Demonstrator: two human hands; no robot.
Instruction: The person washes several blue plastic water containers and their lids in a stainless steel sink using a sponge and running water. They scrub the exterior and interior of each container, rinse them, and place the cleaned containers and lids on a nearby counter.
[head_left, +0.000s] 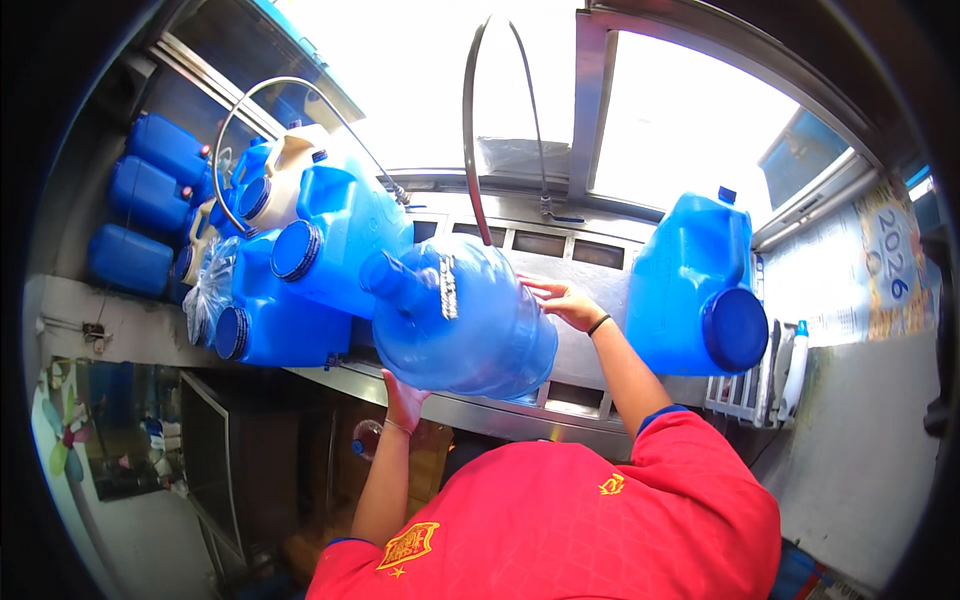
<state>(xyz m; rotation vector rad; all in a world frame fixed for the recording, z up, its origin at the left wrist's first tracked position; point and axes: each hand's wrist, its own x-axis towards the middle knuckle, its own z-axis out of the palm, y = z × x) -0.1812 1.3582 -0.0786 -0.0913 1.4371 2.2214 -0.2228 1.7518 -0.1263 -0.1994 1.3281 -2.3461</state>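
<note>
A large round translucent blue water bottle (465, 322) is tilted over the metal counter (592, 277), its neck pointing left. My left hand (406, 399) supports it from the near side, below the shoulder. Against its right side rest the fingers of my right hand (562, 301). The bottle is held between both hands, and a strip with dark markings runs down its shoulder. Whether its base touches the counter cannot be seen. Just behind it, a dark red hose (474, 180) drops down, its lower end hidden by the bottle.
Blue slim jugs with round caps (360, 232) crowd the left side, near a clear plastic bag (214, 281). Another blue jug (682, 292) stands at right, beside a white rack (731, 397). A grey hose (232, 120) arches over the left jugs. Small valves (546, 206) line the back edge.
</note>
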